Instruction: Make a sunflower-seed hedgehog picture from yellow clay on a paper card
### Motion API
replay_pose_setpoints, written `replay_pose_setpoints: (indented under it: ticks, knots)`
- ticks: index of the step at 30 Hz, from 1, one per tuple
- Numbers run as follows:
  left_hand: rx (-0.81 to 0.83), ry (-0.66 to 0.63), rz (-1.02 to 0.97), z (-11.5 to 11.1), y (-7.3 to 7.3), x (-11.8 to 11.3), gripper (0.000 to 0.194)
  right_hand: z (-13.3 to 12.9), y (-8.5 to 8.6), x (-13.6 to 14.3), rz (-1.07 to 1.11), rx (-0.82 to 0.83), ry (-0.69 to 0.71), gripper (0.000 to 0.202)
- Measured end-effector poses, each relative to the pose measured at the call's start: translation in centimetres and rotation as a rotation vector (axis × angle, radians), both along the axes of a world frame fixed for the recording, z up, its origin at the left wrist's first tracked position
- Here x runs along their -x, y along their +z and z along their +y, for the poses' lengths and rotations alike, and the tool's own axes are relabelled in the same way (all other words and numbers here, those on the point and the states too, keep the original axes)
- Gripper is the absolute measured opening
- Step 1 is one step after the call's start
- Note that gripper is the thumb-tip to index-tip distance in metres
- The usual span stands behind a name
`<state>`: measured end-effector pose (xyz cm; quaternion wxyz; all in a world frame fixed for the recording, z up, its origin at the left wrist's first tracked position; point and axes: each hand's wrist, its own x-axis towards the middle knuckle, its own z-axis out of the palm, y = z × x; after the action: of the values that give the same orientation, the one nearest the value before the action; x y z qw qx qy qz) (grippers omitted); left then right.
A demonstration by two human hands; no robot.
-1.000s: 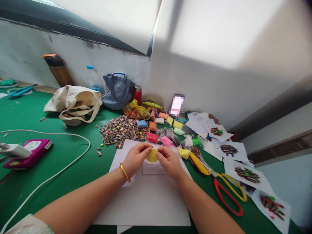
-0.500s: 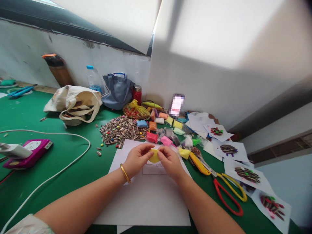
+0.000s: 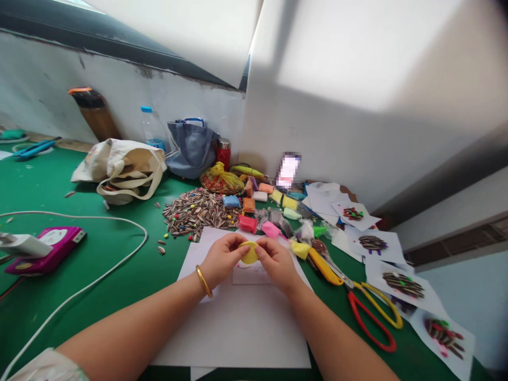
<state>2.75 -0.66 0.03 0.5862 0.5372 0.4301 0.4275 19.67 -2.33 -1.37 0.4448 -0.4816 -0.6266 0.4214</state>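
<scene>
Yellow clay disc half hidden by both hands' fingers.

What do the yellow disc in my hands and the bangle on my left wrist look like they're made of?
The yellow disc, pinched by left hand and right hand, looks like soft matte modelling clay: no shine, and coloured lumps like it lie nearby. The bangle looks like polished gold-coloured metal, judging by its glint; real gold or plating cannot be told.
</scene>
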Motion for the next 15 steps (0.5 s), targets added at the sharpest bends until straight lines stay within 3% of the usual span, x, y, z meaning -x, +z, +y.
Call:
replay_pose_setpoints:
  ticks: [4, 15]
  knots:
    - [-0.008, 0.022, -0.046, 0.01, 0.03, -0.01, 0.033, 0.06, -0.1, 0.01, -0.006, 0.019, 0.02, 0.028]
    - [0.035, -0.066, -0.038, 0.09, -0.21, 0.02, 0.04, 0.04, -0.14, -0.03, -0.007, -0.023, -0.026, 0.026]
